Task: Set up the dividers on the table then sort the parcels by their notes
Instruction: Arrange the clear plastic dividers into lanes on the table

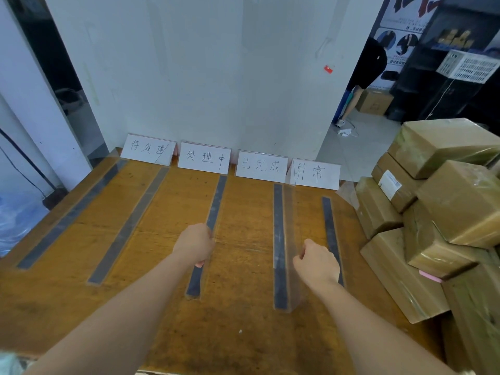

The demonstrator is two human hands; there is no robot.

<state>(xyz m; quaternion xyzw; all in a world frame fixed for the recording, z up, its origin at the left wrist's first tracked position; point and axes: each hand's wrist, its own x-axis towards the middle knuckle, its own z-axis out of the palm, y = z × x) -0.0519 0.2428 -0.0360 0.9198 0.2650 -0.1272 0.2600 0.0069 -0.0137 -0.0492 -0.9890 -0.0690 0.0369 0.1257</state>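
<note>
Several clear dividers with dark base strips stand in rows on the wooden table (243, 307). My left hand (193, 244) has its fingers curled over the top edge of the middle divider (216, 207). My right hand (316, 262) grips the top edge of the clear divider (288, 239) to its right, which stands beside a dark strip. Another strip (328, 223) runs behind my right hand. Four handwritten label cards (205, 158) lean against the wall at the table's back. Brown parcels (438, 212) are stacked at the right; one carries a pink note (430, 276).
Two more divider strips (73, 212) (130, 223) lie on the table's left part. A white wall panel stands behind the cards. A person in black (365, 71) stands in the doorway at the back right, near a cardboard box (374, 101) on the floor.
</note>
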